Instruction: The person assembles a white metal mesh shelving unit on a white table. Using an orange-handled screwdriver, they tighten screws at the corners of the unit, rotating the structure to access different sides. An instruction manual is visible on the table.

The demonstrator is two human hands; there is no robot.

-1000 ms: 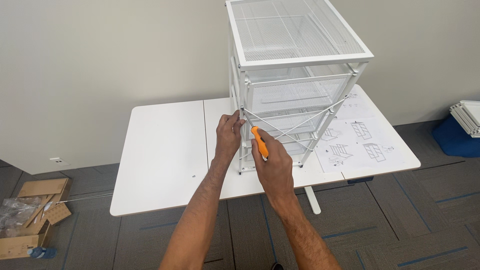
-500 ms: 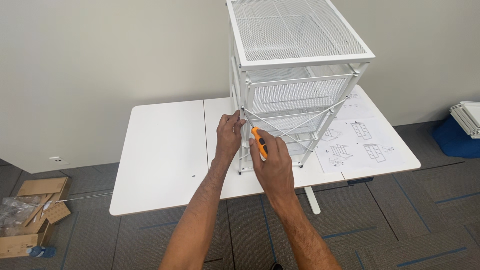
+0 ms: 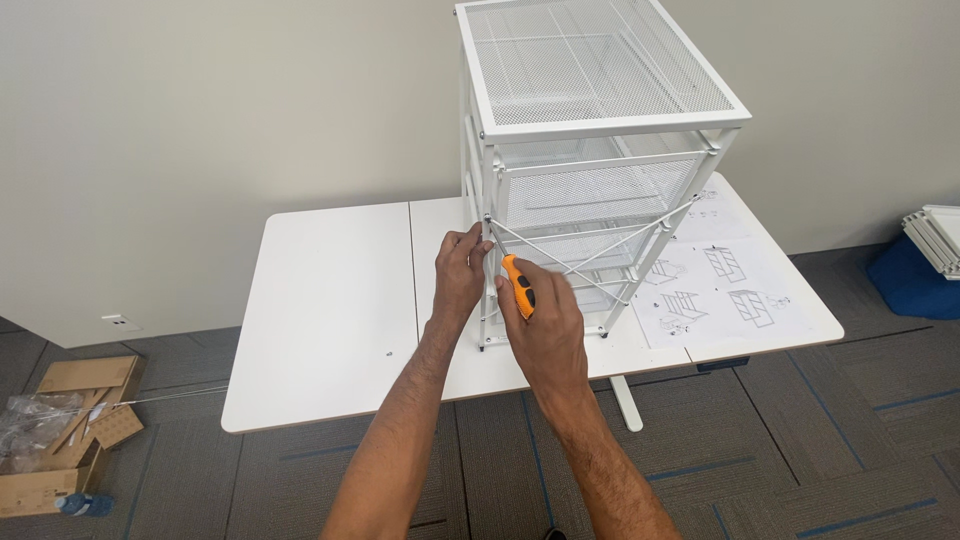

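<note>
The left hand (image 3: 462, 268) pinched the front left post of the white mesh drawer unit (image 3: 590, 170) standing on the white table (image 3: 330, 320). The right hand (image 3: 545, 325) was closed around an orange screwdriver (image 3: 517, 284) beside that post. A slipped tip could likely jab the pinching fingers.

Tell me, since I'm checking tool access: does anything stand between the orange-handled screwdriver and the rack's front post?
Nothing visible does. The right hand holds the screwdriver beside the white mesh rack; the left hand grips that post.
</note>
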